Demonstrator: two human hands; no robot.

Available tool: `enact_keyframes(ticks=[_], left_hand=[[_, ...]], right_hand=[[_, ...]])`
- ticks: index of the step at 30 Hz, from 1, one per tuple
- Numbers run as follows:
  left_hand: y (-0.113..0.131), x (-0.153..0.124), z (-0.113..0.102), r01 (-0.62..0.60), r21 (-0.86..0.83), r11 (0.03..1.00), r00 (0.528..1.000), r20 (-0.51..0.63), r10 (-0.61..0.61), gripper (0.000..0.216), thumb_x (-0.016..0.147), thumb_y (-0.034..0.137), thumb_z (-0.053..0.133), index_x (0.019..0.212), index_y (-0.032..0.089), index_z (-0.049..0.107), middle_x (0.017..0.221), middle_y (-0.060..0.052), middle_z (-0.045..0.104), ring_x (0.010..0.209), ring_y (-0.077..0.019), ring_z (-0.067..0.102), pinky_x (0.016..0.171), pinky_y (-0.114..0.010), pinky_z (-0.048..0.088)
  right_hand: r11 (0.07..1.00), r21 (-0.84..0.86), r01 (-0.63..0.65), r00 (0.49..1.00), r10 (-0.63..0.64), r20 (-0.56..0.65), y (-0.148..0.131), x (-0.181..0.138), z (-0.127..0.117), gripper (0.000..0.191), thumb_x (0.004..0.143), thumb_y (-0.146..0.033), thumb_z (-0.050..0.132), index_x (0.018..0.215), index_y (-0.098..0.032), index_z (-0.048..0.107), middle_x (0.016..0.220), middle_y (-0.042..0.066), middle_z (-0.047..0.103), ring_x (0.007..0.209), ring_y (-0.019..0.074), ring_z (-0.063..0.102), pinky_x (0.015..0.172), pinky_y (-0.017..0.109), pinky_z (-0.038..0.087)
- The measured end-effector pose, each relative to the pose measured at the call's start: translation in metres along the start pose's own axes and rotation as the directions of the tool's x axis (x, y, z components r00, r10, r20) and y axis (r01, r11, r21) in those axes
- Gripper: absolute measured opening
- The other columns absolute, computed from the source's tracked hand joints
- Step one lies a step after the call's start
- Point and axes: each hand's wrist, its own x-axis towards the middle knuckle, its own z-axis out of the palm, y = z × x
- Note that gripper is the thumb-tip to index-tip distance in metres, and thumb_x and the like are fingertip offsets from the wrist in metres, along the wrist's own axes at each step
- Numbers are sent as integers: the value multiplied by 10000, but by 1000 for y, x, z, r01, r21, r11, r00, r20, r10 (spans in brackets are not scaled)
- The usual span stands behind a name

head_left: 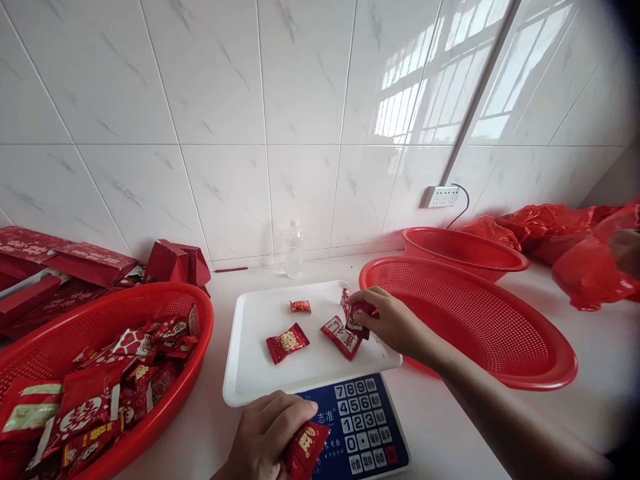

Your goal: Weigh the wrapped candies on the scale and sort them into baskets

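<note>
A white tray (260,373) rests on a blue-faced scale (363,427) in front of me. On the tray lie a small red candy (300,306), a red packet (287,342) and another red packet (341,337). My right hand (393,323) reaches over the tray's right side, its fingers pinched on a red candy packet (355,315). My left hand (267,437) is at the bottom, next to the scale's keypad, closed on a red packet (306,448).
A red mesh basket (165,303) full of red candy packets sits at the left, red boxes (75,263) behind it. Two red mesh baskets (500,347) stand at the right, red plastic bags (575,247) beyond. A clear bottle (294,250) stands by the tiled wall.
</note>
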Motion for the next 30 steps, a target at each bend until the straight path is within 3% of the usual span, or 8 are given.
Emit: enact_keyframes(ticks=[5, 9, 14, 17, 21, 23, 26, 30], left_hand=[[-2, 0, 1, 6, -26, 1000, 1000, -3, -6, 162, 985, 249, 501, 1086, 139, 565, 774, -67, 697, 632, -139, 680, 586, -210, 565], [-4, -4, 3, -15, -6, 1000, 1000, -15, 15, 167, 982, 252, 500, 1085, 139, 566, 777, -65, 698, 640, -138, 684, 599, -209, 566], [-4, -5, 5, -1, -24, 1000, 1000, 1, 1, 164, 984, 241, 494, 1089, 140, 567, 777, -58, 695, 635, -131, 680, 596, -206, 560], [-3, -6, 5, 25, -34, 999, 1000, 8, -25, 168, 984, 241, 500, 1109, 149, 565, 804, -60, 701, 666, -137, 686, 625, -215, 564], [-4, -9, 4, 30, -39, 999, 999, 33, -28, 182, 986, 258, 508, 1126, 153, 558, 818, -64, 704, 668, -138, 684, 629, -216, 563], [-6, -10, 5, 11, -28, 1000, 1000, 28, -10, 175, 985, 249, 505, 1118, 149, 561, 802, -63, 701, 660, -138, 685, 617, -209, 563], [-9, -11, 5, -14, 17, 1000, 1000, 12, 14, 166, 990, 250, 493, 1100, 150, 566, 788, -63, 703, 660, -139, 693, 618, -203, 566], [-10, -13, 6, 4, 58, 998, 1000, 4, -4, 165, 1001, 275, 475, 1085, 166, 565, 788, -61, 712, 657, -145, 697, 613, -216, 568]], right_hand=[[999, 39, 36, 995, -40, 94, -6, -8, 9, 236, 870, -223, 511, 1049, -212, 664, 1094, 69, 612, 875, 164, 639, 803, 318, 526], [1000, 22, 16, 998, -17, 67, -3, -14, -4, 395, 888, -257, 494, 1271, -255, 588, 1165, 66, 604, 912, 168, 652, 809, 310, 536], [966, -248, -70, 990, 36, -138, 20, -18, -37, 382, 924, -302, 410, 1236, -218, 613, 1174, 82, 624, 938, 224, 661, 794, 359, 551], [881, -446, -159, 982, 96, -161, 27, -18, -44, 438, 935, -274, 370, 1296, -145, 583, 1271, 147, 597, 1105, 320, 603, 866, 470, 535], [880, -474, 3, 999, 19, 42, 15, -9, -26, 445, 951, -283, 426, 1365, -162, 537, 1416, 126, 510, 1329, 293, 442, 1093, 470, 393], [889, -451, 85, 986, -11, 165, 7, 0, -11, 464, 954, -323, 469, 1403, -210, 504, 1481, 93, 449, 1396, 281, 363, 1139, 473, 336], [887, -441, 136, 961, -9, 276, 0, 14, 7, 525, 935, -323, 526, 1438, -187, 464, 1548, 125, 333, 1452, 338, 237, 1152, 563, 261], [882, -425, 205, 937, -51, 344, -6, 20, 16, 454, 935, -229, 490, 1378, -134, 525, 1445, 181, 472, 1378, 334, 387, 1136, 575, 262]])
